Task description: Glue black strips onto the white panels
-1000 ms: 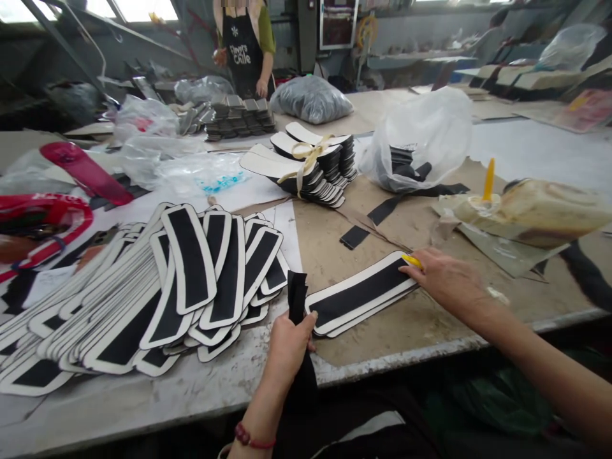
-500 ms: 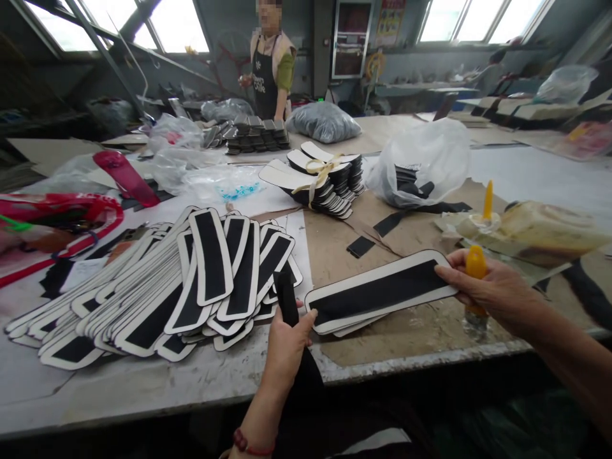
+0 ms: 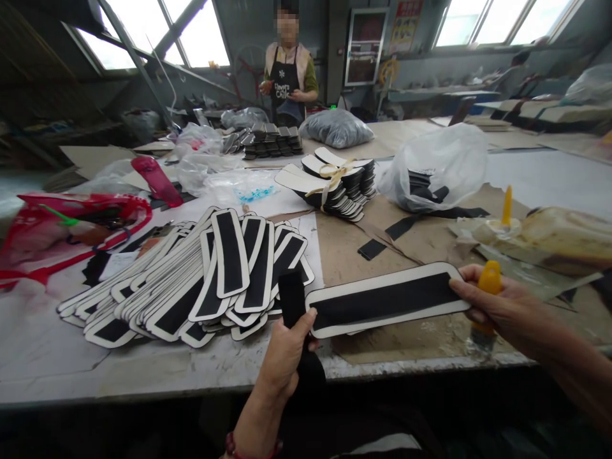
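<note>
A long white panel (image 3: pixel 329 325) with a black strip (image 3: pixel 382 302) along its middle is held up over the near table edge. My right hand (image 3: pixel 497 299) pinches its right end, thumb on the black strip. The same hand also keeps a brush (image 3: pixel 490 278) with a yellow handle, its bristles pointing down. My left hand (image 3: pixel 287 347) is closed around a black fabric band (image 3: pixel 291 296), with its thumb at the panel's left end. More of the band hangs below this hand. Left of it lies a heap of similar black-and-white panels (image 3: pixel 229 255).
Tied bundles of panels (image 3: pixel 296 180) stand beyond my hands. A clear bag (image 3: pixel 444 166) holds black pieces. A stained yellowish container (image 3: pixel 568 233) sits at the right, a red bag (image 3: pixel 95 207) at the left. Across the table stands a person in an apron (image 3: pixel 284 80).
The view has turned left, so the scene sits farther right. My hands keep their hold on the panel, band and brush. The person opposite has lifted a hand from the table, both hands now before them.
</note>
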The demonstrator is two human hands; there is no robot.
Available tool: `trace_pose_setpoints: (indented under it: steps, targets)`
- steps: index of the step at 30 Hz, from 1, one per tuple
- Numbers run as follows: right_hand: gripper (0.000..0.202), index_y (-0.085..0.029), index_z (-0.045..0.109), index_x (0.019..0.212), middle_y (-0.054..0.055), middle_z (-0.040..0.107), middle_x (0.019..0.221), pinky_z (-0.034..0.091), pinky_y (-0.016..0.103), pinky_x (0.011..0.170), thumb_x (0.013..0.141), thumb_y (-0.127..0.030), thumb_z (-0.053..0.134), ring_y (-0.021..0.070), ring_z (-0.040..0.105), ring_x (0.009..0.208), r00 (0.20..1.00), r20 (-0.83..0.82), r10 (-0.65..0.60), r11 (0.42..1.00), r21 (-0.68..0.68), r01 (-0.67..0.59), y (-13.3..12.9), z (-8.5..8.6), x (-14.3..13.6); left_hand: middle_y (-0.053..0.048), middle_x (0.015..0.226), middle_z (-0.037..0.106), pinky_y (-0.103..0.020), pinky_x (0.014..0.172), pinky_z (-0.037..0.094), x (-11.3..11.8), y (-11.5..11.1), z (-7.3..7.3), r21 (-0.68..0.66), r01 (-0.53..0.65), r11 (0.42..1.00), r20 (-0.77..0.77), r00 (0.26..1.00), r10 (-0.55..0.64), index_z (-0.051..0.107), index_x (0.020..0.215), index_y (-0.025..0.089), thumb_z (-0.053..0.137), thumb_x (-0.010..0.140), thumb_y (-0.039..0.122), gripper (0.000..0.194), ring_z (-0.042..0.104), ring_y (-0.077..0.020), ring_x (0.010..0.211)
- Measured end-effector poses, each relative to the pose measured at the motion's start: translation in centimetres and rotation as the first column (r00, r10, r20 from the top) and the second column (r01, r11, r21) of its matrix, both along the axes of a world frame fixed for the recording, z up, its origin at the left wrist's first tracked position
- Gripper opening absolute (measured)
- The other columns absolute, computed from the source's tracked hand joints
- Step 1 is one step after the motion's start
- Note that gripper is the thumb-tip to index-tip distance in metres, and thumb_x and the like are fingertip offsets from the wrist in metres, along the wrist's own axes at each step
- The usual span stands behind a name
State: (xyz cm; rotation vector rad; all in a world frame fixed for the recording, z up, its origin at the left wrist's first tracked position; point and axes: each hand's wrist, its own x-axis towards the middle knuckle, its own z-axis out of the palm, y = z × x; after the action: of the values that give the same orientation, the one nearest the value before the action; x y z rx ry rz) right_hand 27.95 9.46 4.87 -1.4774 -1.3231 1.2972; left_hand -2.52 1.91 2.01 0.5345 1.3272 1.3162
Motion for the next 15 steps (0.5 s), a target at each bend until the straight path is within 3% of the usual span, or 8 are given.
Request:
trace_pose_setpoints:
  steps: [5, 10, 15]
  targets:
    - [0.037, -0.018, 0.047, 0.081, -0.007, 0.041, 0.057, 0.029, 0.018, 0.039, 0.077, -0.052, 0.060, 0.0063, 0.039, 0.043, 0.988, 0.109, 0.105, 0.994, 0.017, -0.108, -0.7, -1.0, -0.9, 0.005, 0.054, 0.048, -0.019, 0.040, 0.033, 0.3, -0.5, -0.5, -0.105, -0.126, 0.986, -0.063, 0.991, 0.120, 0.052, 0.070, 0.015, 0.079, 0.057, 0.040, 0.039, 0.040, -0.0076, 0.045]
    - [0.038, -0.019, 0.043, 0.073, -0.007, 0.042, 0.055, 0.029, 0.018, 0.038, 0.079, -0.054, 0.054, 0.0061, 0.039, 0.042, 0.971, 0.187, 0.148, 0.988, 0.012, -0.153, -0.9, -0.8, -1.5, 0.004, 0.053, 0.051, -0.021, 0.042, 0.037, 0.1, -0.8, -1.3, -0.203, -0.177, 0.963, -0.138, 0.979, 0.151, 0.056, 0.073, 0.014, 0.081, 0.053, 0.043, 0.043, 0.045, -0.0102, 0.046]
    - [0.034, -0.019, 0.047, 0.071, -0.005, 0.045, 0.055, 0.036, 0.021, 0.042, 0.080, -0.051, 0.054, 0.0092, 0.044, 0.046, 0.934, 0.324, 0.148, 0.984, 0.050, -0.173, -1.1, -0.6, -1.3, 0.002, 0.055, 0.056, -0.024, 0.046, 0.042, 0.7, -1.1, -0.8, -0.205, -0.186, 0.961, -0.177, 0.973, 0.150, 0.062, 0.082, 0.014, 0.080, 0.055, 0.043, 0.044, 0.051, -0.0144, 0.049]
